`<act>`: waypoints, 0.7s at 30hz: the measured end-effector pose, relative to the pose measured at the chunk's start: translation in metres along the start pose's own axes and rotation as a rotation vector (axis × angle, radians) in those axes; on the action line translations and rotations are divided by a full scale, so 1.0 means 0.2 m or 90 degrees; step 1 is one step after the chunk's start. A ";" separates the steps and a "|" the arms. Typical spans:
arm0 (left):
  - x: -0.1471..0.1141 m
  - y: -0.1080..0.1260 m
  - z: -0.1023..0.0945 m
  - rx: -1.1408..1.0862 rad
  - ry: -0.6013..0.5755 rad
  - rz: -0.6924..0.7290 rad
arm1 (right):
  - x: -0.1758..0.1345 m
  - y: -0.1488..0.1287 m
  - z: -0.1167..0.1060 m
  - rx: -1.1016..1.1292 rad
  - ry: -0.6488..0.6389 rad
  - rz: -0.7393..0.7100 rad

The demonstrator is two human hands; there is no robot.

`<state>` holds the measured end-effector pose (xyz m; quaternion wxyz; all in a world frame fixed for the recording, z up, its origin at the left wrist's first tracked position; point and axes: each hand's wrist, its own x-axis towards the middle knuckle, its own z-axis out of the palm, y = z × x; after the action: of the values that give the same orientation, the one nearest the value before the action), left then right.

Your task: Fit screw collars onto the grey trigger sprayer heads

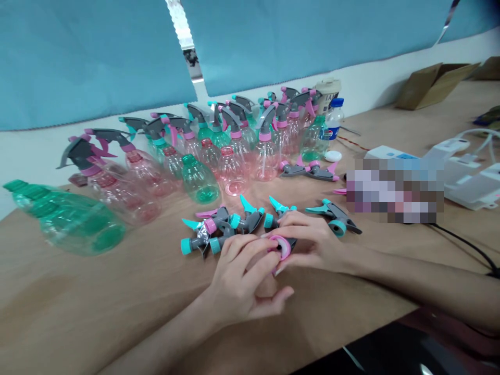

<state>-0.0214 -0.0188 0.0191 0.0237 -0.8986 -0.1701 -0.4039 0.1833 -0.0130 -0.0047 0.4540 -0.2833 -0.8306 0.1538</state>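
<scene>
In head view, pink-ringed spray head (287, 249) is held by right hand (316, 242) over table (144, 291), ring opening turned toward camera. Ring is touched by fingertips of left hand (242, 276), thumb spread apart; whether anything is gripped there cannot be told. Loose spray heads (250, 221) are laid just behind hands. Farther back, clear bottles (201, 179) are lined up.
</scene>
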 end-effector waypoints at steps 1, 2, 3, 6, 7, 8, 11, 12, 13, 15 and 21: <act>0.01 0.00 0.00 0.007 -0.006 -0.002 | 0.00 0.00 0.00 -0.004 0.008 0.000; 0.01 0.00 0.00 0.014 -0.013 -0.005 | 0.00 0.00 0.01 -0.007 0.012 -0.001; 0.02 0.00 -0.01 0.021 -0.019 -0.007 | 0.00 0.00 0.01 -0.010 0.011 -0.006; 0.05 0.00 -0.02 0.039 -0.033 -0.006 | 0.01 -0.01 0.00 -0.028 -0.005 -0.033; 0.06 0.00 -0.03 0.043 -0.037 0.000 | 0.02 -0.01 0.00 -0.038 -0.008 -0.044; 0.07 0.00 -0.04 0.044 -0.042 0.005 | 0.02 -0.01 0.00 -0.048 -0.011 -0.056; 0.09 0.02 -0.05 0.029 -0.049 0.011 | 0.02 -0.02 -0.01 -0.060 -0.030 -0.072; 0.09 0.03 -0.06 0.021 -0.048 0.013 | 0.02 -0.02 -0.01 -0.057 -0.037 -0.073; 0.09 0.04 -0.06 0.014 -0.046 0.017 | 0.02 -0.03 -0.01 -0.051 -0.041 -0.076; 0.10 0.04 -0.06 0.006 -0.039 0.033 | 0.02 -0.04 -0.01 -0.035 -0.037 -0.085; 0.09 0.02 -0.05 -0.008 -0.028 0.067 | 0.02 -0.05 0.00 -0.016 -0.042 -0.088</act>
<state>-0.0163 -0.0195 0.0388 0.0357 -0.9151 -0.1202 -0.3833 0.1781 -0.0178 0.0037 0.4327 -0.2257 -0.8644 0.1212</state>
